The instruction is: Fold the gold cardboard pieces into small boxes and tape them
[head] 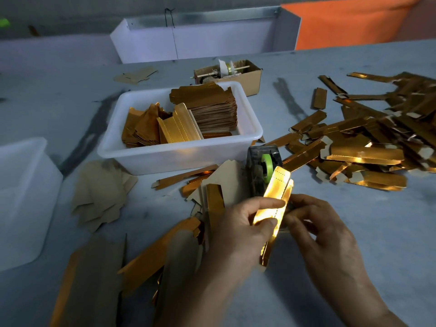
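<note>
A long folded gold cardboard box (pixel 277 197) is held upright-tilted in front of me, glaring in the light. My left hand (pixel 238 232) grips it with thumb and fingers curled round its lower half. My right hand (pixel 316 225) pinches its right edge, apparently with a bit of clear tape; the tape is hard to make out. Just behind stands a dark tape dispenser (pixel 262 168) with a green-cored roll. Flat gold and brown blanks (pixel 212 199) lie under my left hand.
A white tub (pixel 250 135) holds stacked gold blanks. A heap of folded gold boxes (pixel 368 147) covers the table's right side. A small cardboard box (pixel 252 76) with a spool stands behind the tub. Another white tub (pixel 26 185) sits at the left edge.
</note>
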